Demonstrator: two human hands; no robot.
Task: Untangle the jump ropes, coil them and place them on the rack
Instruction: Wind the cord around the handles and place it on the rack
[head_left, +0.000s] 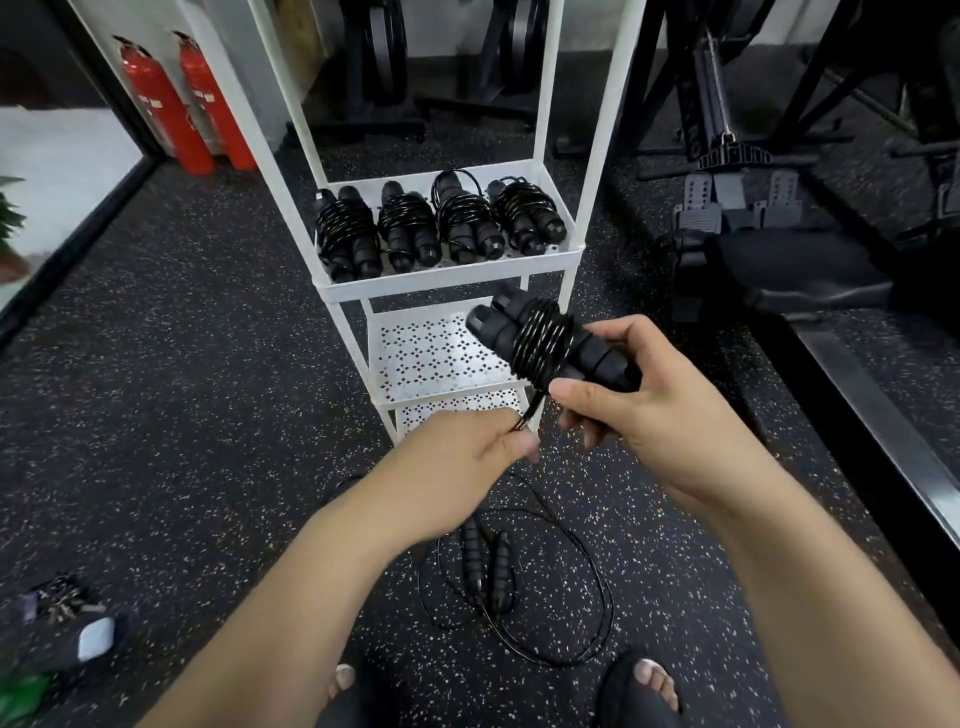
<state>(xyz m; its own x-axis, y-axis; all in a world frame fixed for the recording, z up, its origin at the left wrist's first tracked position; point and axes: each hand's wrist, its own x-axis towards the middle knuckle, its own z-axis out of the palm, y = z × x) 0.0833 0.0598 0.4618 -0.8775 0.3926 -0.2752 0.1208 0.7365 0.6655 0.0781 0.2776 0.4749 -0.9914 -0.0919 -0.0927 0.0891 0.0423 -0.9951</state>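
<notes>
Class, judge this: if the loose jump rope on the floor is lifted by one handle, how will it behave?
Probably floppy: the loose jump rope lies in thin slack loops, so its cord should dangle and may tangle. Its thick handles likely carry most weight.

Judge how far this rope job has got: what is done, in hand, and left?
Done: four coiled ropes lie on the rack's shelf. In hand: the right hand grips a fifth rope, partly wound; the left hand pinches its tail. Left: shelving it, then the loose rope on the floor.
</notes>
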